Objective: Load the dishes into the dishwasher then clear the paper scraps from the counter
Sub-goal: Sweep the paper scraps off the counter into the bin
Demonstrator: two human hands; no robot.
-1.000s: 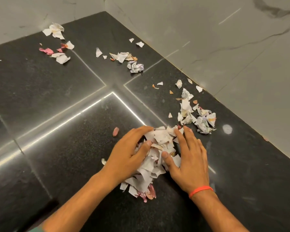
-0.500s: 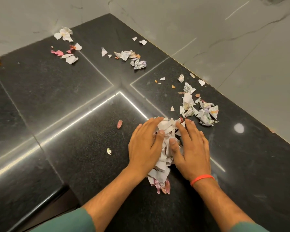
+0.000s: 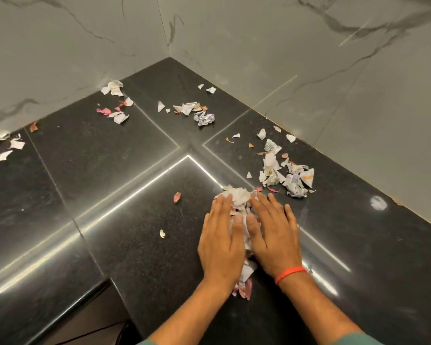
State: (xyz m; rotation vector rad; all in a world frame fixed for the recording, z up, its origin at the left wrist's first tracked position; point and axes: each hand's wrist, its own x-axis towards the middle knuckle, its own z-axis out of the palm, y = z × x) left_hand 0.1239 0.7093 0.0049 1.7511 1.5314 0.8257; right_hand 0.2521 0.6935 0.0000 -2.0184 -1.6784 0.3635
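Observation:
A heap of white and pink paper scraps [image 3: 239,197] lies squeezed between my two hands on the black stone counter [image 3: 105,155]. My left hand [image 3: 220,241] presses against the heap's left side with straight fingers. My right hand [image 3: 275,237], with an orange band at the wrist, presses against its right side, fingers straight too. Most of the heap is hidden under my palms; pink bits stick out near my wrists. Another loose cluster of scraps [image 3: 284,173] lies just beyond my right fingertips.
More scraps lie scattered toward the corner: a group at the middle back [image 3: 194,112], one at the left back [image 3: 116,105], some at the far left edge [image 3: 3,146]. Single bits [image 3: 176,197] lie left of my hands. Marble walls [image 3: 309,58] bound the counter.
My hands have drawn closer together, squeezing the heap narrower. The view has tilted up, showing more wall and the far-left scraps.

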